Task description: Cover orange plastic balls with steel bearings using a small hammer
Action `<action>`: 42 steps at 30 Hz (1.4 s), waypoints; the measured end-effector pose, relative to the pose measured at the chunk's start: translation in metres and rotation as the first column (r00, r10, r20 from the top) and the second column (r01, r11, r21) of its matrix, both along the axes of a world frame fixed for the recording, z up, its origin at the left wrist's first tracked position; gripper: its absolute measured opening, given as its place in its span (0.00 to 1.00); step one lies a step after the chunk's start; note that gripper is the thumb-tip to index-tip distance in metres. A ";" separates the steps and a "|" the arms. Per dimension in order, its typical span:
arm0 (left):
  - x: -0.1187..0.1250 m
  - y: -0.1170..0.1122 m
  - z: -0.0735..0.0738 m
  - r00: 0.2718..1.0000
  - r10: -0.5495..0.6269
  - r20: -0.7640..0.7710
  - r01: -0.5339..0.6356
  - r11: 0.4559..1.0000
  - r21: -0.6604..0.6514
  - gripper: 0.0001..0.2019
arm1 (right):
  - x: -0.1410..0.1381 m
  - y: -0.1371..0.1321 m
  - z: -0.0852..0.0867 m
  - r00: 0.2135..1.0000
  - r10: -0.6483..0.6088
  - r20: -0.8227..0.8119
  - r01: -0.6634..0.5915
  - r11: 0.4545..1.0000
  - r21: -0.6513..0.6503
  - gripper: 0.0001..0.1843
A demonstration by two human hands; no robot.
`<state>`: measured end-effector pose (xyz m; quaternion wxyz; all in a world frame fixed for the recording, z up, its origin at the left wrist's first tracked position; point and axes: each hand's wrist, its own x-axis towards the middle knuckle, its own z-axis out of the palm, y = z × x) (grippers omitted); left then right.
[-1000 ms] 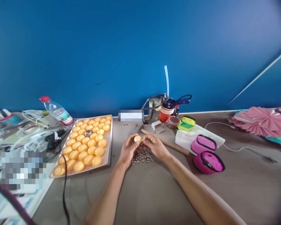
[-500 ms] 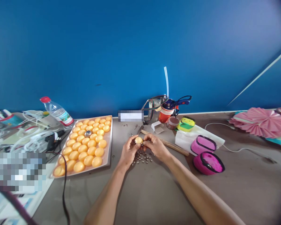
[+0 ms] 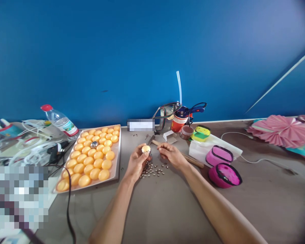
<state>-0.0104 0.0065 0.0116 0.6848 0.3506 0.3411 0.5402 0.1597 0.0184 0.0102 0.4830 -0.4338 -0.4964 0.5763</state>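
Note:
My left hand (image 3: 136, 162) holds a small yellow-orange ball (image 3: 145, 149) at its fingertips, above a scatter of small metal studs (image 3: 154, 168) on the table. My right hand (image 3: 170, 154) hovers just right of the ball, a little apart from it, with its fingers curled in a pinch; what they hold is too small to name. To the left lies a tray (image 3: 117, 156) filled with several rows of the same orange balls (image 3: 93, 156); one silver studded ball (image 3: 94, 144) sits among them.
A wooden stick (image 3: 190, 159) lies behind my right hand. Two pink pouches (image 3: 224, 169) and a white bag (image 3: 204, 145) sit at the right. A red cup with tools (image 3: 179, 122), a water bottle (image 3: 60, 121), cables (image 3: 33, 149) and pink paper fans (image 3: 282, 130) line the back and sides.
My right hand has drawn away from the ball to the right; before, both hands were together on it. The left hand keeps the ball, now turned slightly.

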 end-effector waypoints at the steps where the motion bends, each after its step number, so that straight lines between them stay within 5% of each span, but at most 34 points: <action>1: 0.000 0.000 0.000 1.000 0.021 -0.005 -0.021 1.000 -0.008 0.22 | 0.003 0.002 -0.001 0.998 0.004 0.060 -0.005 1.000 0.013 0.09; 7: -0.001 0.004 -0.003 0.992 0.114 -0.052 -0.114 0.993 0.013 0.19 | 0.011 0.004 -0.004 0.900 0.094 0.426 -0.163 0.978 0.128 0.06; 12: -0.002 0.006 -0.004 0.981 0.181 -0.072 -0.179 0.983 0.039 0.18 | 0.007 -0.003 -0.001 0.789 0.221 0.573 -0.354 0.926 0.130 0.10; 22: 0.000 0.005 -0.004 0.981 0.183 -0.058 -0.181 0.982 0.046 0.19 | -0.002 -0.012 0.003 0.531 0.203 0.823 -0.510 0.852 0.118 0.13; 25: 0.000 0.004 -0.003 0.983 0.175 -0.050 -0.172 0.984 0.045 0.18 | -0.002 -0.010 0.001 0.584 0.186 0.790 -0.477 0.866 0.149 0.11; 32: -0.002 0.004 -0.005 0.995 0.098 -0.037 -0.097 0.995 0.020 0.19 | 0.004 0.001 -0.003 0.962 0.077 0.263 -0.102 0.992 0.081 0.03; 36: -0.001 0.003 -0.003 0.999 0.021 -0.029 -0.022 1.000 -0.021 0.21 | 0.001 0.000 -0.002 0.998 0.055 -0.009 -0.055 0.998 0.039 0.08; 42: 0.002 0.000 0.001 1.000 0.000 -0.007 0.000 0.999 -0.037 0.21 | -0.011 -0.006 0.003 0.997 0.062 -0.051 -0.060 0.998 0.037 0.07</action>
